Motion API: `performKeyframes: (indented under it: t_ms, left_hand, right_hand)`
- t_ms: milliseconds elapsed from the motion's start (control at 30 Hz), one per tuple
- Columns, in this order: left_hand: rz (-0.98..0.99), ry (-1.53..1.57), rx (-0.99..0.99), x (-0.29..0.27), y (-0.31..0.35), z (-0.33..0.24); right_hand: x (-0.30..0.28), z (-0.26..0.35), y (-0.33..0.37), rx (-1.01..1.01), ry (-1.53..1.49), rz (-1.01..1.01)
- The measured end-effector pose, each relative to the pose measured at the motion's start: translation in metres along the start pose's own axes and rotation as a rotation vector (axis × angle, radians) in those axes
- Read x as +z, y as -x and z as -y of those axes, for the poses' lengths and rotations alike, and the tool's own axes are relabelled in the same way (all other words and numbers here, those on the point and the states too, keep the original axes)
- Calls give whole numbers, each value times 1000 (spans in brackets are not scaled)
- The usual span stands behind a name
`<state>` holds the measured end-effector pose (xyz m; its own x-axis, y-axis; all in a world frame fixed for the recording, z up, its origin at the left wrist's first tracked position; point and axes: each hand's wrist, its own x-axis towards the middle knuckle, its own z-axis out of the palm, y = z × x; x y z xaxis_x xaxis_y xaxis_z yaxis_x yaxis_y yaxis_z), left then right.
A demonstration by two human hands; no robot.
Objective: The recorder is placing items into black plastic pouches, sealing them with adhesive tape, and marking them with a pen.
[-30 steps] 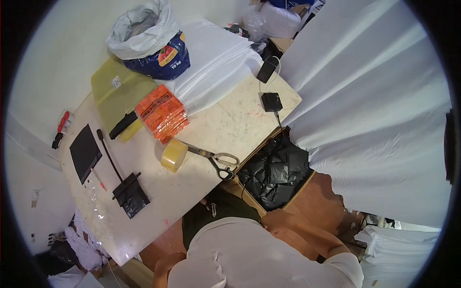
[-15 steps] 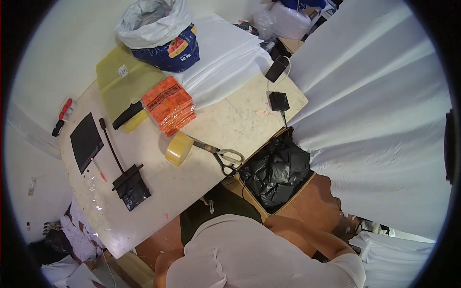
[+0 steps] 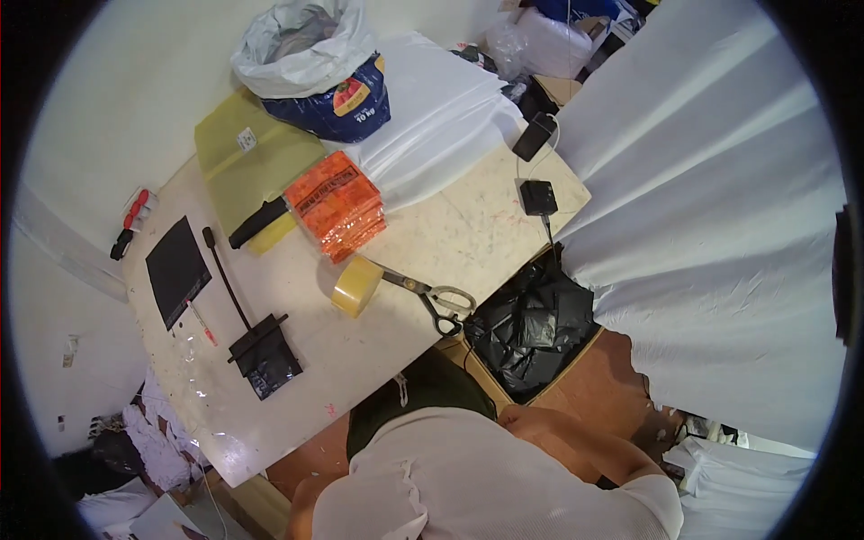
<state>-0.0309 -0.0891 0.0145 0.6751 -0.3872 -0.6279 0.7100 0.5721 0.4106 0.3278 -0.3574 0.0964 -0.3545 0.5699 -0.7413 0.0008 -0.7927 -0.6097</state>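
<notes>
My right arm hangs bent at my side, and my right hand (image 3: 517, 419) is by my waist next to the box of black packages; its fingers are hidden. Of my left side only part of the arm (image 3: 304, 493) shows, with the hand out of sight. On the table (image 3: 369, 360) in front of me lie a roll of yellowish tape (image 3: 356, 287), black-handled scissors (image 3: 432, 292) pointing at it, and a black plastic package (image 3: 265, 356). A thin black rod (image 3: 229, 283) runs up from the package. No hand touches these things.
Orange printed packets (image 3: 337, 205), a knife's black handle (image 3: 258, 223), yellow sheets (image 3: 243, 162), white sheets (image 3: 432, 117) and a blue-white sack (image 3: 333, 103) crowd the far side. A black pouch (image 3: 178, 272) and pen (image 3: 202, 322) lie left. The open box (image 3: 565, 362) stands below the right edge.
The whole table scene has shifted slightly right and down in the picture as my head moved. Things on the table keep their places, and my arms stay at my sides.
</notes>
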Motion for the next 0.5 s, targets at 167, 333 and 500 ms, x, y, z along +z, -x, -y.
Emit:
performKeyframes:
  t_ms: [167,333,500]
  left_hand:
    - [33,-75,57,-2,-1,-16]
    - [48,-115,90,5,6,-14]
    - [62,-103,98,18,17,6]
  right_hand:
    - [4,-27,-5,-107,-215,74]
    - [19,-6,-13,-248,71,-305]
    - [17,19,-18,-183,-93,-200]
